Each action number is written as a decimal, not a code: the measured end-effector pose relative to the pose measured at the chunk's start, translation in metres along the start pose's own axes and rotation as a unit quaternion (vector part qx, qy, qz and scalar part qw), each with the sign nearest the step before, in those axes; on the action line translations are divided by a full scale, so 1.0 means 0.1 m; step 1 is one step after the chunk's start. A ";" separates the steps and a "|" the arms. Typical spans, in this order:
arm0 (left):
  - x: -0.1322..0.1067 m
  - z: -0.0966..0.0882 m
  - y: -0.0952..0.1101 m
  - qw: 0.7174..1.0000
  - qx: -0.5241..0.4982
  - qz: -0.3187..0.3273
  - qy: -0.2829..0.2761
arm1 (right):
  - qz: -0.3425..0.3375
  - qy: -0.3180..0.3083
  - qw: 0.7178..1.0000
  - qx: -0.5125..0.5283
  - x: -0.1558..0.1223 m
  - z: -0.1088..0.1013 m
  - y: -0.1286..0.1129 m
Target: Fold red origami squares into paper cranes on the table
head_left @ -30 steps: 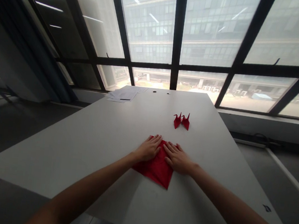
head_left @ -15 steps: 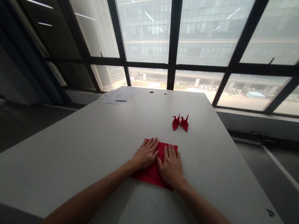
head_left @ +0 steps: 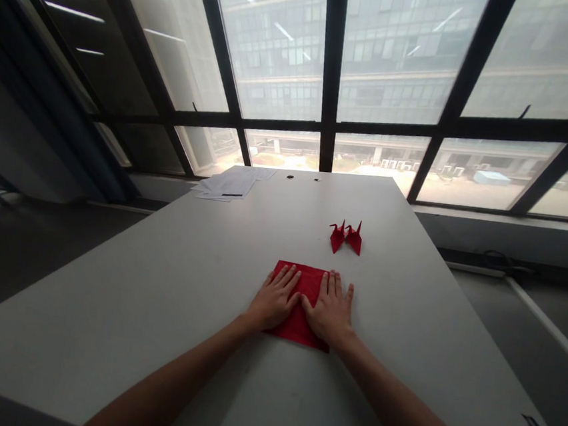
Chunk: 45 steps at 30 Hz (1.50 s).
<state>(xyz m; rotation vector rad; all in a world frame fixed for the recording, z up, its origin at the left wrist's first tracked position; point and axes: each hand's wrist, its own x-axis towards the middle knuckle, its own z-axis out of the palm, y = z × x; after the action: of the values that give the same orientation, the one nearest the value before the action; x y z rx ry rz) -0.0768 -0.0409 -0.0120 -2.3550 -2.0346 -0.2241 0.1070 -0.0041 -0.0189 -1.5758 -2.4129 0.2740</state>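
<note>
A square sheet of red paper [head_left: 297,328] lies flat on the white table, partly covered by both hands. My left hand [head_left: 274,300] rests on its left side, palm down with the fingers stretched out. On the right side, my right hand [head_left: 331,311] lies flat with fingers spread, some of them reaching past the paper's right edge. The two thumbs nearly meet over the middle of the sheet. Beyond the paper, two red origami cranes [head_left: 346,239] stand side by side.
White papers [head_left: 229,182] with a dark pen-like stick [head_left: 232,195] on them lie at the table's far left. Two small dark spots mark the far end of the white table [head_left: 157,274]. Large windows [head_left: 284,52] rise behind it.
Both hands have shifted on the red paper; the right has slid rightward, its fingers now over the right edge. The sheet appears slightly turned. The view has moved a little.
</note>
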 end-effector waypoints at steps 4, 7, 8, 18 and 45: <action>-0.02 -0.03 -0.31 0.998 0.010 -0.064 -0.020 | -0.004 0.002 1.000 0.003 0.04 0.01 0.00; 0.04 -0.09 -0.40 0.994 0.039 -0.100 -0.004 | 0.008 0.012 1.000 0.005 0.07 0.04 -0.07; 0.06 -0.09 -0.37 0.992 0.051 -0.111 0.021 | 0.012 0.015 1.000 0.007 0.09 0.05 -0.12; 0.07 0.02 -0.45 0.998 0.011 -0.067 0.005 | 0.012 0.179 0.970 0.167 0.72 -0.12 0.14; 1.35 0.00 0.94 0.782 -0.591 -0.113 0.164 | -0.183 0.204 0.864 0.423 0.78 -0.66 1.04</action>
<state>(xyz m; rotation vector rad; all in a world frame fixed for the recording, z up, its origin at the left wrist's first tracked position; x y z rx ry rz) 0.0347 0.0775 0.0123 -2.0819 -2.2429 -2.3090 0.1874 0.1106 0.0218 -0.6763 -1.7943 0.7145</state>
